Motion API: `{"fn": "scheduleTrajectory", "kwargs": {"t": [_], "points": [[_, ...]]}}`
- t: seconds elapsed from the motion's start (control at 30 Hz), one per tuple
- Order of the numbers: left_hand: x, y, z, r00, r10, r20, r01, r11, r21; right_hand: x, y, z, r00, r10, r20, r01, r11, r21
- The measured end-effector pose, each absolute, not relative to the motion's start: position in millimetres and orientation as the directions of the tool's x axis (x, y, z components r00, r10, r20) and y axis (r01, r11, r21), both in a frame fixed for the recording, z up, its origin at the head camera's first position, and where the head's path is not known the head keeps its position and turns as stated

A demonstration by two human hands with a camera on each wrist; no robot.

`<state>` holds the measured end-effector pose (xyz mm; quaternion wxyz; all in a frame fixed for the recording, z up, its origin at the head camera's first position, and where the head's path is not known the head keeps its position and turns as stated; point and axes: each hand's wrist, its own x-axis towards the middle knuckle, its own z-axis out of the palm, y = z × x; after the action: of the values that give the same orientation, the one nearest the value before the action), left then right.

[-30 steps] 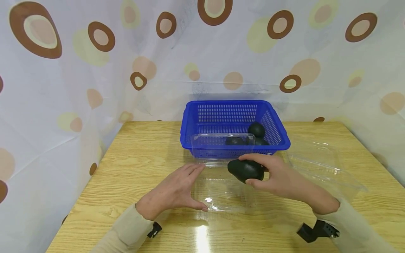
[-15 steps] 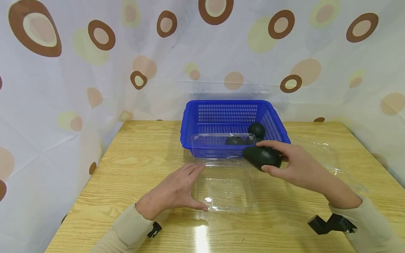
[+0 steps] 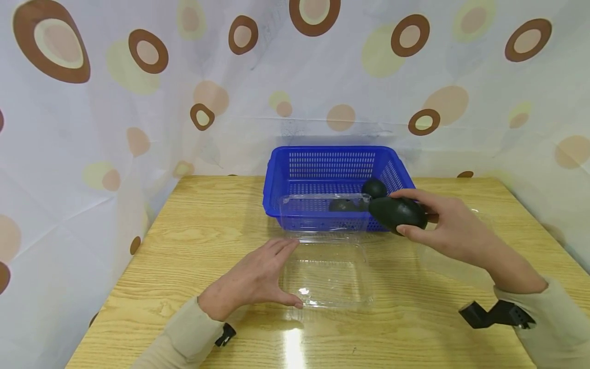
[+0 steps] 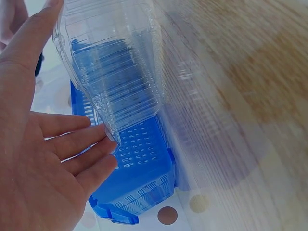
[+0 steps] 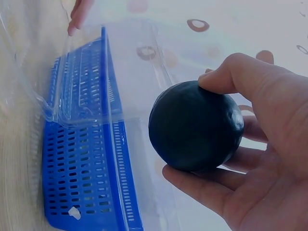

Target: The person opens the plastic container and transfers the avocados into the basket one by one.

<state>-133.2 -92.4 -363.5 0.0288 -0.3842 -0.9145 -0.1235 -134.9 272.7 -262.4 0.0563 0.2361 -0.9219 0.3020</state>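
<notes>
My right hand (image 3: 454, 225) grips a dark green avocado (image 3: 397, 214) in front of the right front corner of the blue basket (image 3: 273, 182). In the right wrist view the avocado (image 5: 195, 127) shows its rounded end, with thumb and fingers around it. A clear plastic clamshell box (image 3: 324, 279) lies unfolded on the table, its lid (image 3: 318, 220) raised toward the basket. My left hand (image 3: 258, 277) rests at the box's left side, fingers extended and thumb apart. In the left wrist view its fingertips (image 4: 108, 139) are at the box's edge.
Inside the basket are more avocados, one dark round one (image 3: 374, 188) and another (image 3: 342, 205) seen through the clear lid. A second clear plastic container (image 3: 454, 266) lies at the right, partly behind my right arm. A patterned curtain (image 3: 295, 77) hangs behind the wooden table (image 3: 207, 220).
My right hand has carried the avocado right and away from me, from over the clear box to the basket's front right corner. The left hand has stayed in place.
</notes>
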Motion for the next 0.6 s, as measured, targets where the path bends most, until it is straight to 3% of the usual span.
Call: {"fn": "scheduleTrajectory", "kwargs": {"t": [0.6], "points": [[-134,-92,-365,-0.701,0.695,0.158,0.713,0.674,0.194,-152,280,-257,-0.905,-0.324,0.276,-0.423,0.761,-0.493]]}}
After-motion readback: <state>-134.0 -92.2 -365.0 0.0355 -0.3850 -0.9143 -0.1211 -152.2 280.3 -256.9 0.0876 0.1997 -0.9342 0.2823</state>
